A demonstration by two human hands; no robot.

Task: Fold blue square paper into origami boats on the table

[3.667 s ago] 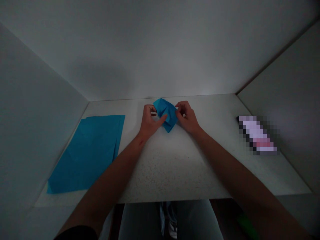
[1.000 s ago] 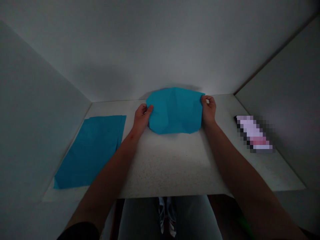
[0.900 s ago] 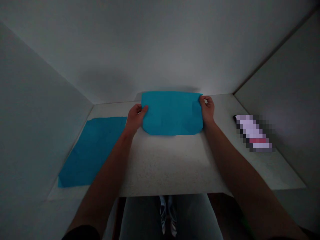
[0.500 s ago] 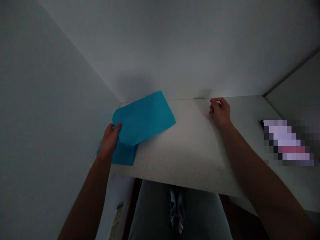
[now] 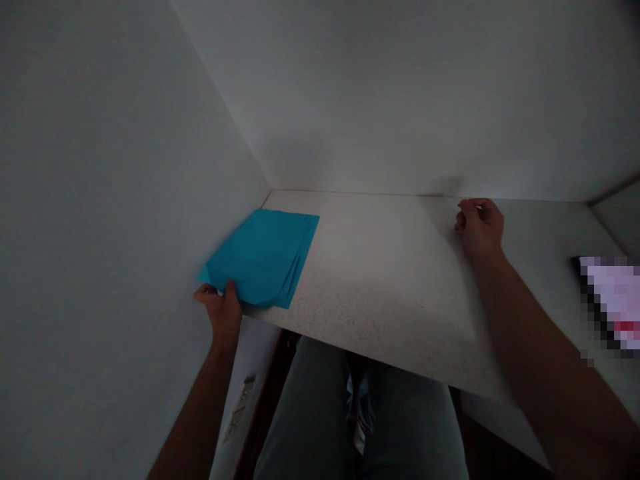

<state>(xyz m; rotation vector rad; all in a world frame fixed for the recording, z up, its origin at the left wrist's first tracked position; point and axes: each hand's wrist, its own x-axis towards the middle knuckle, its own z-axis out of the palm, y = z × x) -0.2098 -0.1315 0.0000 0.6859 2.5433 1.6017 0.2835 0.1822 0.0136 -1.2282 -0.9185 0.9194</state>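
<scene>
A blue paper piece with angled corners, like an envelope (image 5: 255,257), lies on top of other blue sheets (image 5: 303,263) at the left end of the desk, against the side wall. Its edges do not line up exactly with those beneath. My left hand (image 5: 223,310) is at its lower left edge, with the thumb against the paper and the index finger spread apart to the left. Above the far right part of the desk, my right hand (image 5: 483,227) is closed, fingertips pinched together. Whatever it may hold is too small to make out.
The white desk (image 5: 370,267) meets a wall (image 5: 375,100) at the back and another on the left. A blurred-out device with a dark edge (image 5: 610,293) lies at the right. My legs (image 5: 310,413) are under the front edge.
My left hand has lowered the raised blue paper onto the other blue sheets, and its fingers have spread. The view has turned left; the right hand keeps its pinch.
</scene>
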